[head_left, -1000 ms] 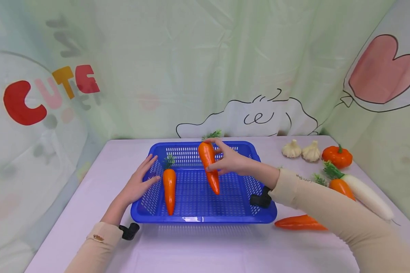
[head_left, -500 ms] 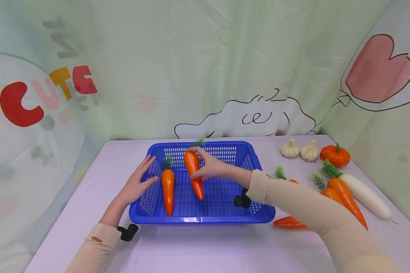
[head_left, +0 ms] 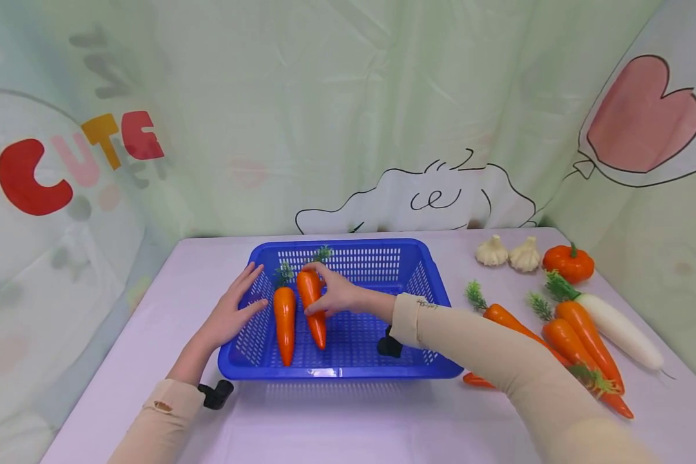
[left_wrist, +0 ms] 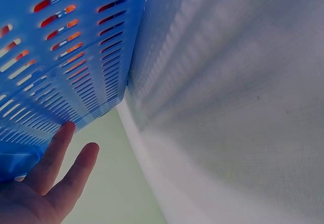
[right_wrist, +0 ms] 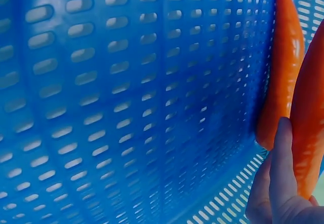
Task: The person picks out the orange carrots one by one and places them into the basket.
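Note:
In the head view a blue plastic basket (head_left: 383, 372) stands on the table. My right hand (head_left: 336, 294) grips an orange carrot (head_left: 312, 291) with a green top, inside the basket and close above its floor; whether the tip touches down I cannot tell. A second carrot (head_left: 285, 322) lies along the basket's left side. The right wrist view shows the held carrot (right_wrist: 310, 112) between fingers and thumb, with the other carrot (right_wrist: 285, 67) behind it. My left hand (head_left: 232, 312) rests at the basket's left rim, fingers extended; two of its fingers (left_wrist: 76, 176) show beside the slotted wall.
Right of the basket lie several more carrots (head_left: 588, 351) and a white radish (head_left: 617, 330), partly behind my right forearm. Two garlic bulbs (head_left: 507, 253) and a small orange pumpkin (head_left: 568, 262) sit at the back right. A printed curtain (head_left: 238, 129) hangs behind the table.
My right hand has carried the carrot leftward and lower in the basket, beside the carrot lying there. The left hand has stayed at the rim.

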Tool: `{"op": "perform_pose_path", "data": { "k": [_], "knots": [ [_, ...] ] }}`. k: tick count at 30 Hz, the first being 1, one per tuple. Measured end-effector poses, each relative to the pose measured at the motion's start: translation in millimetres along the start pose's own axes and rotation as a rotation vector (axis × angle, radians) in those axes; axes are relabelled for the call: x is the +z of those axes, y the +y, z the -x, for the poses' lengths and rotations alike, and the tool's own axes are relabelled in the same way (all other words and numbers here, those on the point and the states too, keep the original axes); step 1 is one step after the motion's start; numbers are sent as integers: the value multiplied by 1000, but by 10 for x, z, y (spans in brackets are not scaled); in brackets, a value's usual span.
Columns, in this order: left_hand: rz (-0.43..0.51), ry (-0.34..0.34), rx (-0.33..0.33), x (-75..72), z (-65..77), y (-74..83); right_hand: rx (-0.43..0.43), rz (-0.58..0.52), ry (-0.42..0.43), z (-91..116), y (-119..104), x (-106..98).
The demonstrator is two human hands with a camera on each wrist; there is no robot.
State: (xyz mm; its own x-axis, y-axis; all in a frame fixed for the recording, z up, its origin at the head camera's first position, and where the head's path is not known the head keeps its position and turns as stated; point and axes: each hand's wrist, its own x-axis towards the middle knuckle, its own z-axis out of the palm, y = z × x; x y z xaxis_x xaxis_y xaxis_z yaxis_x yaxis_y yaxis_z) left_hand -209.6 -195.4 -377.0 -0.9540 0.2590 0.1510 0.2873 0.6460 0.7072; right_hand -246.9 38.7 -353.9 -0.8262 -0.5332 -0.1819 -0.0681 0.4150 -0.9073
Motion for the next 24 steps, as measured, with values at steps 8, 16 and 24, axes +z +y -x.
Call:
{"op": "perform_pose_path", "data": {
  "k": [8,16,24],
  "knots": [
    [0,-6,-5,-1,3,-5,34,-3,-35,-99,71,75],
    [3,-10,-10,-5,5,6,67,7,-19,-158,115,144],
    [7,-8,-1,-9,5,8,73,-13,-16,-194,156,187]
  ]
}}
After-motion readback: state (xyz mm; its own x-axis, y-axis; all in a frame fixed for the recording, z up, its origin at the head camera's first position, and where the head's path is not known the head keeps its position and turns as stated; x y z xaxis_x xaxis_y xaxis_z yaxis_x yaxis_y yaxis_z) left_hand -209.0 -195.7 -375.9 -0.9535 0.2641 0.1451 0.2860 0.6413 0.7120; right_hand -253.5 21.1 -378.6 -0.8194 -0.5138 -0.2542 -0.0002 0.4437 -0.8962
